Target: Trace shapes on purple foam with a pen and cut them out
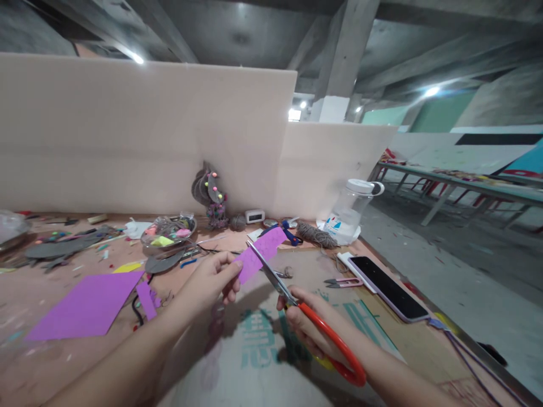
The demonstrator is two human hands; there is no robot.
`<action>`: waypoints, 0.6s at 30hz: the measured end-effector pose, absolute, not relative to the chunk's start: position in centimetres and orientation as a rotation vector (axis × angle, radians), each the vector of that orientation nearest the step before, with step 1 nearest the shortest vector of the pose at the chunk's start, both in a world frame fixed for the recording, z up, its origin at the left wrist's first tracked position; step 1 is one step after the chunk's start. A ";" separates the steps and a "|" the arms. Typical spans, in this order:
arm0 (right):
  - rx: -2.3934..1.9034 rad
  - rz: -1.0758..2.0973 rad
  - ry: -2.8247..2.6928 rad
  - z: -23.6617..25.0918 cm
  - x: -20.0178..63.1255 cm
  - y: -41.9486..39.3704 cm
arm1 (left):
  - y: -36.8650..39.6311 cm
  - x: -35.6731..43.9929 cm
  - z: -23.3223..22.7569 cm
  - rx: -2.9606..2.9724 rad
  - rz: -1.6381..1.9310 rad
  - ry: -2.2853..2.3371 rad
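Between the thumb and fingers of my left hand (pixel 218 277) is a strip of purple paper (pixel 265 249), raised above the table and slanting up to the right. My right hand (pixel 307 316) is closed around a pair of scissors (pixel 324 330) with red-orange handles. Their metal blades point up and left and lie across the strip; whether they cut into it I cannot tell. Below both hands lies a flat cardboard sheet (pixel 203 362) with green print. To the left, a larger purple sheet (pixel 91 302) rests on the table beside a small purple offcut (pixel 146 299).
A bowl of craft bits (pixel 169 234) stands at the back left. Near the back board are a grey decorated figure (pixel 210 192), a small white clock (pixel 255 216) and grey yarn (pixel 316 234). On the right are a clear bottle (pixel 350 209), thread snips (pixel 343 282) and a phone (pixel 388 288).
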State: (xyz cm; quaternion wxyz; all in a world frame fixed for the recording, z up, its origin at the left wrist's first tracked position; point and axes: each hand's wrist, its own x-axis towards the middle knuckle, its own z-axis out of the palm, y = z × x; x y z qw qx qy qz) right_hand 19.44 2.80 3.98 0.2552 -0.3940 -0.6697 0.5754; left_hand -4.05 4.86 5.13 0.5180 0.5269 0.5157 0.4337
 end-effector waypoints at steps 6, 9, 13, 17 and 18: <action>-1.126 1.616 -1.806 3.5 19.4 3.2 | 5.2 -4.4 5.2 1.283 1.010 1.242; -1.143 1.576 -1.820 3.3 19.7 3.3 | 5.2 -4.8 5.3 1.304 0.977 1.238; -1.123 1.477 -1.840 2.9 19.9 3.5 | 5.2 -5.3 5.6 1.427 0.932 1.208; -1.135 1.431 -1.810 3.3 19.8 3.6 | 5.1 -5.4 5.6 1.563 0.866 1.226; -1.143 1.432 -1.807 3.5 19.6 3.5 | 5.1 -5.4 5.4 1.596 0.847 1.253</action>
